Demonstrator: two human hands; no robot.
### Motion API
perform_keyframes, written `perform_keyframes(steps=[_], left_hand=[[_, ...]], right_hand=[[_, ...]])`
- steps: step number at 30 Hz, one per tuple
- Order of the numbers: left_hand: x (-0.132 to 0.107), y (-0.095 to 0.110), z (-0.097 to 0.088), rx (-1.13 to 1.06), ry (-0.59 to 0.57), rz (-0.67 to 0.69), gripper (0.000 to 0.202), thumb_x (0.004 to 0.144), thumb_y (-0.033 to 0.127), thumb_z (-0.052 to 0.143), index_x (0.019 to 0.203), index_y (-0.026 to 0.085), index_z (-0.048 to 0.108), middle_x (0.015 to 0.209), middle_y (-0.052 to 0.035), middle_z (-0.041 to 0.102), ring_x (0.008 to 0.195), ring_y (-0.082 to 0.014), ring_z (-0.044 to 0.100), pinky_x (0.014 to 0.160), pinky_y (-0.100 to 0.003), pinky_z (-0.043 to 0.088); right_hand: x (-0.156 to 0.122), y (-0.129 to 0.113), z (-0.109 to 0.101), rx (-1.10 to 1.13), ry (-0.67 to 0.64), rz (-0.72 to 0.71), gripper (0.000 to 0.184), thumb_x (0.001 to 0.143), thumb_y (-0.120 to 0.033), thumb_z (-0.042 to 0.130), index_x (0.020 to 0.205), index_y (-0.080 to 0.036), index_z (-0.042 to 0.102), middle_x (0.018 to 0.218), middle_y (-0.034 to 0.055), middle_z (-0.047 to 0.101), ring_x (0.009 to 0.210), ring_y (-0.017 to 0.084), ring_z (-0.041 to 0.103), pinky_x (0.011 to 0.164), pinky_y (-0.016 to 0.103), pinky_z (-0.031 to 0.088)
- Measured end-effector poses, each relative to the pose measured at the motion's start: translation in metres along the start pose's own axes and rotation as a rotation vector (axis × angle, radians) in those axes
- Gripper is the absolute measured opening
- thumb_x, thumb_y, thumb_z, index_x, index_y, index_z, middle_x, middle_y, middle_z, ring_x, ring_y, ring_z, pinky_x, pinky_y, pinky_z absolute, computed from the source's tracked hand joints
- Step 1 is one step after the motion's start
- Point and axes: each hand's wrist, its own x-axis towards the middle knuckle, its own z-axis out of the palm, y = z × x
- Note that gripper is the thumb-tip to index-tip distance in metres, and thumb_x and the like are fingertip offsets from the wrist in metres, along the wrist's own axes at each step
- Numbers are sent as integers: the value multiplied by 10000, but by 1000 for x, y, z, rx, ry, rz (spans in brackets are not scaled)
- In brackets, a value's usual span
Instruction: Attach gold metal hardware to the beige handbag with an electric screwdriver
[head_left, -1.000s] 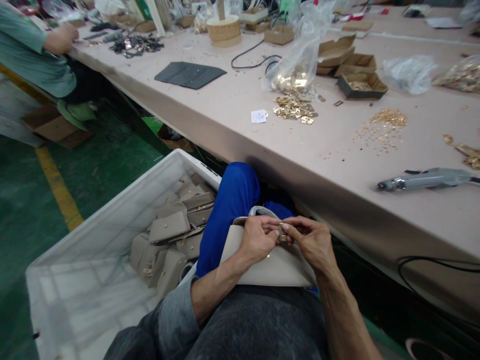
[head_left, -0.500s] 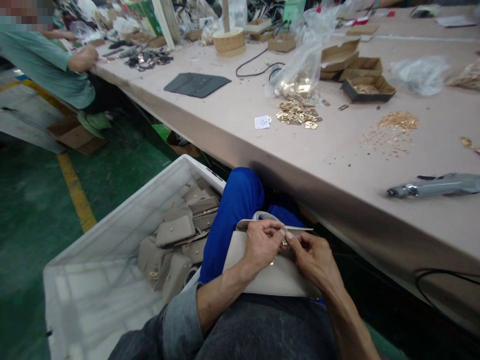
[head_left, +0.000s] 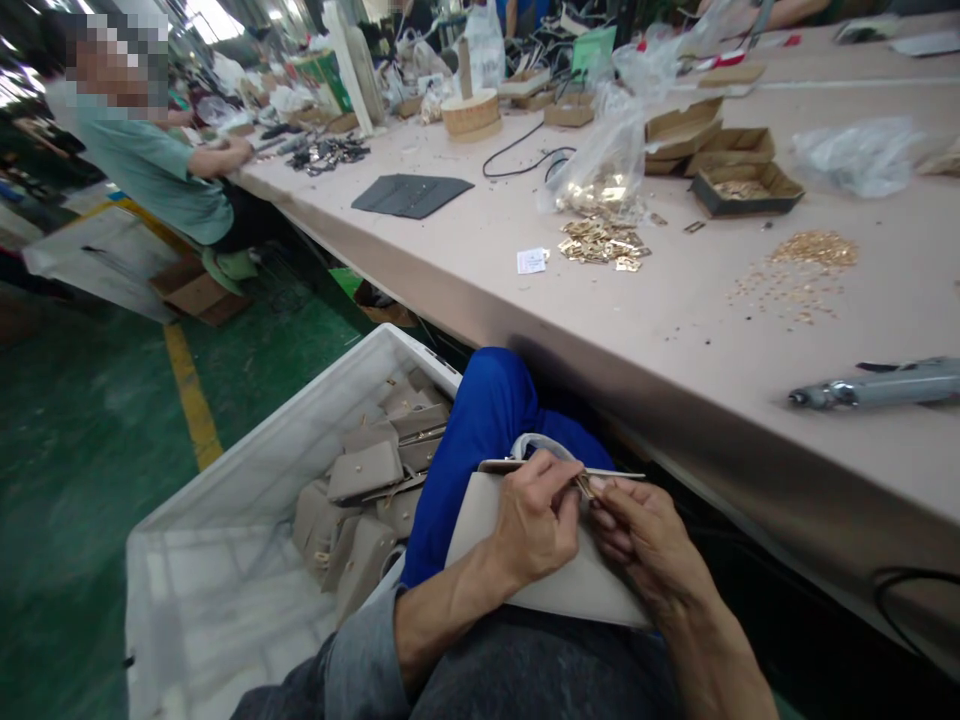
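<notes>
A beige handbag (head_left: 574, 598) lies across my lap, its flap lifted at the far edge and a pale handle loop behind it. My left hand (head_left: 534, 515) is closed at the flap's edge, its fingertips gripping it. Between the fingertips of my right hand (head_left: 649, 535) is a small gold metal fitting (head_left: 584, 487), pressed against the flap edge near the left fingers. How the fitting sits on the flap is partly hidden by my fingers.
Left of my knee stands a white bin (head_left: 225, 560) holding several beige bags (head_left: 367, 470). On the table lie gold fittings (head_left: 600, 243), small gold pieces (head_left: 817, 248), an open box (head_left: 746, 190) and a grey power screwdriver (head_left: 874, 392). A co-worker (head_left: 157, 165) sits far left.
The view has tilted up and turned slightly left. My left thumb has drawn back from the fitting toward the bag body, and the fitting now shows tilted at my right fingertips.
</notes>
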Motion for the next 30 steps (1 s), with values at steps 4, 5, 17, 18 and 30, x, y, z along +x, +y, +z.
perform_keyframes(steps=[4, 5, 17, 18, 30], left_hand=[[7, -3, -1, -6, -21, 114, 242, 982, 137, 542, 1033, 166, 776, 1057, -140, 681, 946, -250, 680, 838, -359, 553], [10, -3, -1, -33, -63, 105, 239, 989, 133, 531, 1013, 167, 767, 1016, -128, 705, 939, -249, 689, 853, -360, 550], [15, 10, 2, -128, -256, -310, 209, 962, 211, 611, 757, 213, 656, 504, 9, 608, 455, -181, 613, 504, -277, 435], [14, 10, 2, -145, -260, -339, 200, 958, 218, 615, 762, 211, 656, 498, 9, 605, 443, -179, 616, 487, -271, 426], [12, 9, 6, -321, -227, -371, 257, 932, 187, 616, 1101, 199, 810, 825, -52, 769, 552, -161, 646, 521, -241, 495]], right_hand=[[-1, -5, 2, 55, -40, 23, 479, 727, -573, 871, 759, -174, 607, 561, -72, 399, 412, 23, 202, 402, 196, 138], [-1, -5, 0, 32, -17, 0, 488, 749, -597, 845, 740, -179, 595, 555, -67, 402, 409, 29, 209, 397, 202, 146], [0, -15, -21, -610, 103, -612, 284, 935, -508, 739, 978, -231, 787, 932, 69, 733, 843, 217, 676, 751, 306, 544], [2, -13, -21, -610, 106, -608, 285, 939, -509, 733, 948, -229, 788, 908, 65, 732, 825, 215, 672, 739, 305, 537], [14, -8, -23, -521, 109, -501, 331, 898, -521, 770, 954, -197, 802, 793, 52, 734, 681, 182, 636, 627, 280, 505]])
